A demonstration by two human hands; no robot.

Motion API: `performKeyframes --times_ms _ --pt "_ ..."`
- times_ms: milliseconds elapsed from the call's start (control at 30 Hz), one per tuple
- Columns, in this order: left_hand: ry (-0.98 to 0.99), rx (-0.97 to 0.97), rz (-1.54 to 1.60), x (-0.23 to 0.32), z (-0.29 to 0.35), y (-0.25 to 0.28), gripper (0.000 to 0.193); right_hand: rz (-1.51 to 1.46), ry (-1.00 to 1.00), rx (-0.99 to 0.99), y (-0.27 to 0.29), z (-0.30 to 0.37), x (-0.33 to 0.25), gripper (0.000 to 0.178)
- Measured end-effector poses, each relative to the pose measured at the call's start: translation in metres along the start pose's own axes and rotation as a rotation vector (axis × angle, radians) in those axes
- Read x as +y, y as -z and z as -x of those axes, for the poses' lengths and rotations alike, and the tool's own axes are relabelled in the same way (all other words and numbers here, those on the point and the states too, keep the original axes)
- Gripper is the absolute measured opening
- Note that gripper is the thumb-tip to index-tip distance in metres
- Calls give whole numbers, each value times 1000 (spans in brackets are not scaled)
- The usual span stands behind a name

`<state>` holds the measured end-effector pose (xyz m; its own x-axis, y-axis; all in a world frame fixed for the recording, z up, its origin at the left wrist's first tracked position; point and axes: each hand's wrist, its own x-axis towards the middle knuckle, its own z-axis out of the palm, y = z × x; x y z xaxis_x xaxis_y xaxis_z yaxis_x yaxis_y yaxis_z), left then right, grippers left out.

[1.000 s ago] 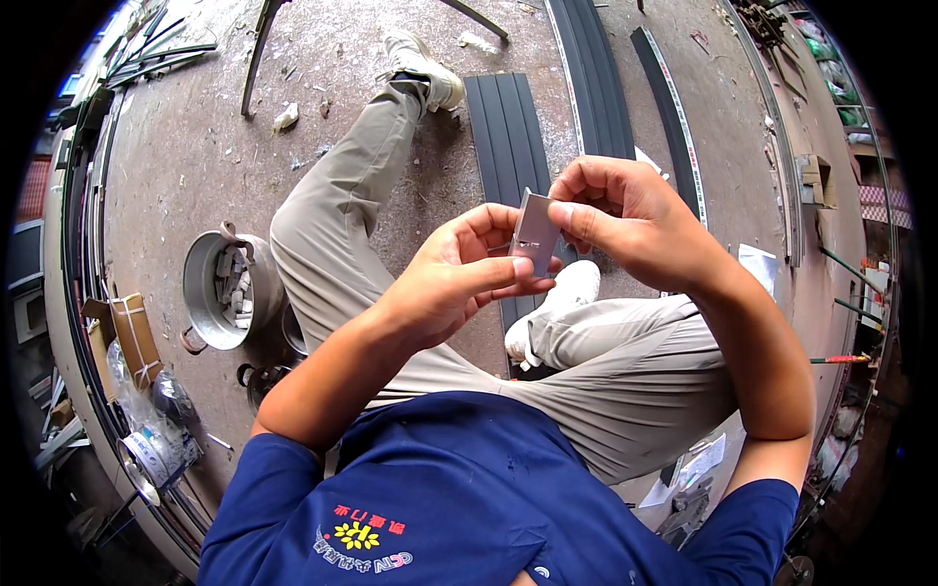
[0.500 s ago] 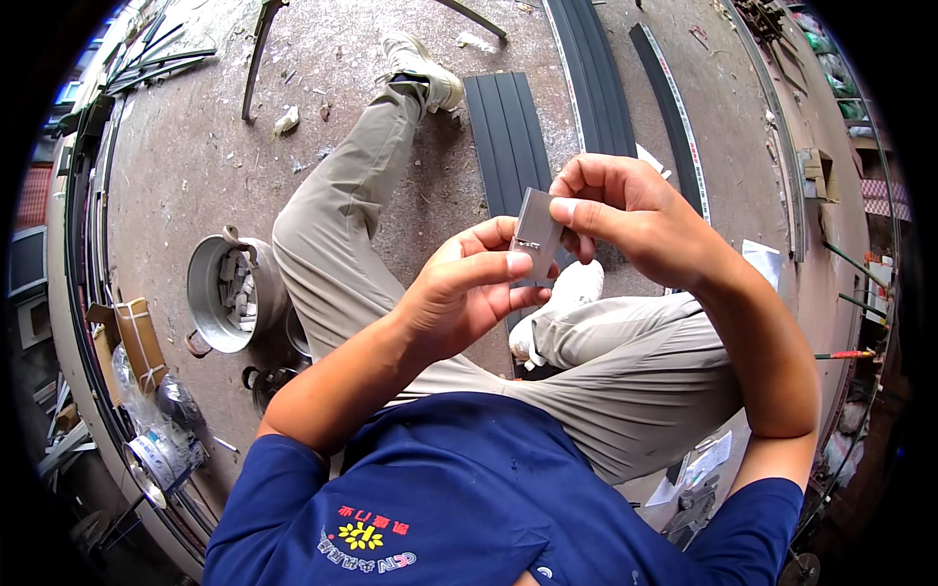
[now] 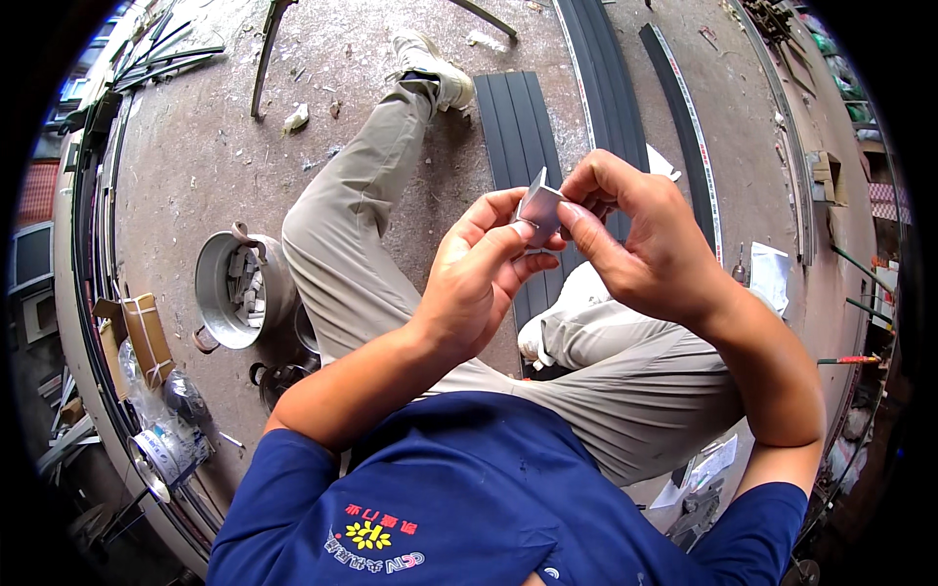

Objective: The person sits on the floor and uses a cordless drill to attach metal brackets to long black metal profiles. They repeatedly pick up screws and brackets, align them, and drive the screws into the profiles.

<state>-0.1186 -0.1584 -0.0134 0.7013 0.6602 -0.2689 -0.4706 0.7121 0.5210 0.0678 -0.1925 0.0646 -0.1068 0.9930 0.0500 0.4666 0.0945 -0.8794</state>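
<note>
A small grey metal angle piece (image 3: 543, 208) is held up between both hands, over the dark panels. The thumb and fingers of my left hand (image 3: 486, 262) pinch its lower left part, with the thumb lying across the face. From the other side, the thumb and bent fingers of my right hand (image 3: 633, 232) grip the right edge. Two flat sides of the piece show, meeting at a corner. Its underside and the fingertips behind it are hidden.
Dark ribbed panels (image 3: 508, 122) and a longer dark panel (image 3: 604, 83) lie on the floor ahead. A metal pot (image 3: 220, 311) with grey-white pieces stands left of my leg. Farther left are a cardboard box (image 3: 149, 337) and plastic wrap. White paper (image 3: 769, 273) lies at the right.
The metal angle piece has turned in my hands, so a second side shows beside the broad face. Both hands have shifted slightly, and the fingers of my right hand have curled more.
</note>
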Motion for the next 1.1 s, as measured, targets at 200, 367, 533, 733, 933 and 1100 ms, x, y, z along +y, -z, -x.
performKeyframes --times_ms 200,367,533,733,933,1100 --pt "-79 67 -14 -7 -4 -9 37 219 121 85 -9 5 4 9" --pt "-110 78 -66 -8 -6 -10 40 272 189 86 -10 5 3 9" --pt "-141 48 -150 -4 -2 -11 45 248 145 116 -7 4 3 10" --pt "-136 -47 -162 0 -1 -5 48 194 162 121 -5 4 1 9" --pt "-142 -81 -222 4 0 -4 50 167 174 106 -3 4 -1 9" --pt "-158 -100 -237 5 -1 0 51 116 164 95 -3 3 -3 9"
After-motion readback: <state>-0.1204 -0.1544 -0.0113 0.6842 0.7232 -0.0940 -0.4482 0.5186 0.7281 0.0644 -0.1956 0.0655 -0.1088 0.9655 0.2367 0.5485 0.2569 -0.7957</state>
